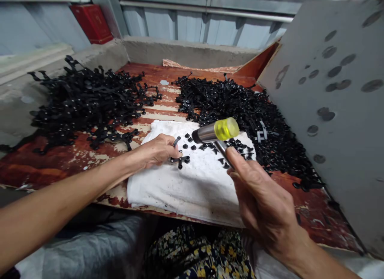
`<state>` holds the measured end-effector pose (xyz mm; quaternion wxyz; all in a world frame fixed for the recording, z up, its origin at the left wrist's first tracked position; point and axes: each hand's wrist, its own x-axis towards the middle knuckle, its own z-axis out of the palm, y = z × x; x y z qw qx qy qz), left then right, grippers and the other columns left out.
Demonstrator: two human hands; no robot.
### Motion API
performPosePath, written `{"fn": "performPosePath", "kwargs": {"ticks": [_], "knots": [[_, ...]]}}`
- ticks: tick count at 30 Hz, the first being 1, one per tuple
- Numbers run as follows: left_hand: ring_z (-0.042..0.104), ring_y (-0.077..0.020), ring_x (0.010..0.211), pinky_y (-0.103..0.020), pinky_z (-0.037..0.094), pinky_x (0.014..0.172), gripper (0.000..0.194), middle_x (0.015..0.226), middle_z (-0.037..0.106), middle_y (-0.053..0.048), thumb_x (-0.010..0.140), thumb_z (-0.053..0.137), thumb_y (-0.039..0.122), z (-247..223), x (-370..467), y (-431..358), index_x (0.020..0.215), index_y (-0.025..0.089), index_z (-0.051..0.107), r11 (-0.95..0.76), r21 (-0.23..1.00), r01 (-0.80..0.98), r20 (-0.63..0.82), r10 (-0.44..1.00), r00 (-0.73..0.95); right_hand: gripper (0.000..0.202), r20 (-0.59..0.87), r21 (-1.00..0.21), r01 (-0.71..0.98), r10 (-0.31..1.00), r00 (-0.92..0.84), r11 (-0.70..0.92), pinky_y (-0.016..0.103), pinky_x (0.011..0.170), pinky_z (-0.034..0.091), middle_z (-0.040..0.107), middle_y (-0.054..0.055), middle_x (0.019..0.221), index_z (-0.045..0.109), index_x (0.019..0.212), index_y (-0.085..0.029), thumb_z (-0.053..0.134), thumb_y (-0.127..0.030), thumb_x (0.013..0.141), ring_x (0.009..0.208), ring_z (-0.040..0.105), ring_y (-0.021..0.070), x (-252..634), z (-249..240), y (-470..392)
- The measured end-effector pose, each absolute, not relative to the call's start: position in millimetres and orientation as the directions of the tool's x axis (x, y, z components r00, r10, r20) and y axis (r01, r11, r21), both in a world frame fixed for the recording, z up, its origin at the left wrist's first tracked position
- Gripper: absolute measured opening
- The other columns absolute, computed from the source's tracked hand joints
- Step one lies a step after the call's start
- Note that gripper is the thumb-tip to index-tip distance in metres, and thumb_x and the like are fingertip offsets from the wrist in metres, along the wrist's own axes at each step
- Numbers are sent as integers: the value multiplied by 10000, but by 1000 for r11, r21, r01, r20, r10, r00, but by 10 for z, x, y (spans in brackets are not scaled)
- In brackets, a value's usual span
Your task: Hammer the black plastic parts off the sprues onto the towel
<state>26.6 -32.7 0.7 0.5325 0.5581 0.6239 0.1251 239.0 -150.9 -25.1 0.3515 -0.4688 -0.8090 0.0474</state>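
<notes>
My right hand (258,191) grips the handle of a mallet (207,134), raised above the white cloth (180,195). The mallet has a metal head with one clear yellow face and one black face. Over the cloth, my left hand (163,151) pinches a small black plastic part with several round-ended arms (180,160). Several small round black pieces (185,146) lie on the cloth just beyond my left fingers. More little black pieces (223,163) are scattered under and beside the mallet.
A tall heap of black branched parts (87,95) covers the left of the worn red-brown table (162,101). Another heap of black parts (228,99) spreads along the right, beside a grey spotted panel (339,123). A red box (91,23) sits at the back left.
</notes>
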Motion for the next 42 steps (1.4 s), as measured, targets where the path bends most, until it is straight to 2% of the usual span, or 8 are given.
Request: {"fn": "performPosePath", "kwargs": {"ticks": [4,7,11,15,18,21,31,42], "knots": [[234,-50,298,-212,121,332,213,400,338,91,725,662,89,-11,273,-349,619,190,508,332,740,584,-504,850,155,755,377,-354,748,818,-435,561,243,444,484,572,20,793,339,1534,-245,376,21,828,499,495,137,2380,-291,-1525],[236,-45,288,-202,119,323,202,401,373,83,715,660,79,-31,275,-382,610,185,525,357,770,528,-499,853,152,749,392,-416,755,849,-353,507,285,579,560,616,69,921,277,1560,-221,375,4,852,683,597,177,2372,-328,-1536],[225,-32,271,-178,104,303,255,375,357,84,701,691,65,-33,242,-420,552,177,517,374,815,442,-476,868,144,675,338,-406,762,858,-387,504,254,443,501,620,40,796,473,1464,-216,383,7,834,483,517,141,2365,-296,-1517],[299,-18,317,-128,152,308,211,462,475,39,715,692,39,36,165,-375,594,141,552,517,824,233,-563,795,224,549,429,-631,640,884,-183,439,300,627,571,697,60,895,502,1435,-246,431,-76,918,679,636,169,2384,-234,-1491],[342,-20,343,-112,205,307,200,499,488,41,694,683,-20,69,147,-290,642,132,563,511,859,26,-503,835,222,455,200,-845,505,980,-7,176,248,453,486,666,14,747,536,1404,-210,480,-207,952,494,522,132,2418,-259,-1485],[365,-30,345,-114,225,291,266,486,466,56,678,670,-57,27,197,-213,611,147,513,459,882,-104,-445,886,134,473,-7,-932,361,998,59,-27,210,347,343,622,-3,688,533,1401,-150,494,-299,954,429,417,104,2448,-338,-1487],[421,-30,346,-116,231,261,379,512,511,38,743,622,-58,-134,334,-190,532,163,398,459,870,-183,-468,884,-7,500,-50,-963,262,996,71,-67,206,344,314,603,-8,689,531,1408,-166,530,-336,938,440,405,99,2474,-417,-1498],[433,-43,348,-129,244,260,352,498,519,20,741,604,-61,-146,364,-198,522,155,433,478,857,-193,-492,870,-32,514,-50,-966,249,995,81,-69,207,345,294,603,-9,680,538,1397,-154,543,-347,921,438,395,98,2453,-430,-1497]]}}
